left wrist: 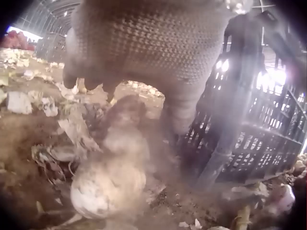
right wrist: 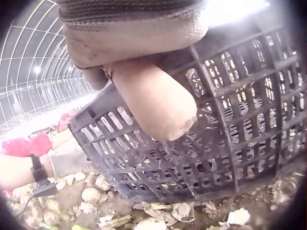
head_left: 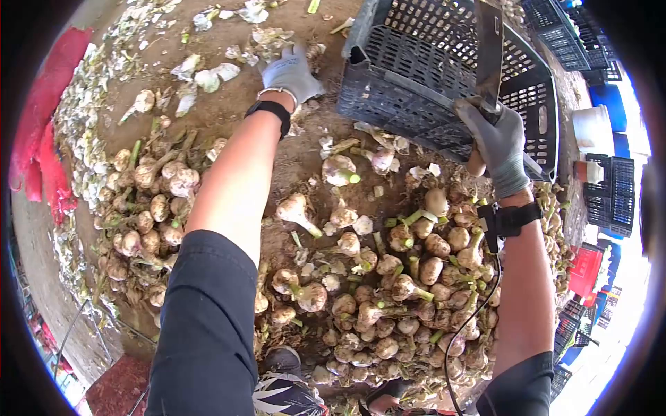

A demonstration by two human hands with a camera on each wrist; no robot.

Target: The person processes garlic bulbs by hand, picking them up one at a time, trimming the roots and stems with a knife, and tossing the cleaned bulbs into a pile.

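My left hand (head_left: 291,75), in a grey glove, reaches down to the soil beside the black crate (head_left: 409,104). In the left wrist view its fingers and thumb are spread in an arch over a dirty garlic bulb (left wrist: 108,189), which is blurred; the fingertips are partly hidden. My gloved right hand (head_left: 503,142) grips a knife by its wooden handle (right wrist: 153,100), at the crate's near rim. The wide blade (head_left: 489,52) points away over the crate's open top. The crate's slotted inside shows in the head view.
Many garlic bulbs (head_left: 430,270) lie heaped in front of my feet, with another heap (head_left: 149,208) to the left. Dry peels (head_left: 208,76) litter the soil. Red sacks (head_left: 48,132) lie far left. More black crates (head_left: 610,194) and a white bucket (head_left: 592,130) stand at the right.
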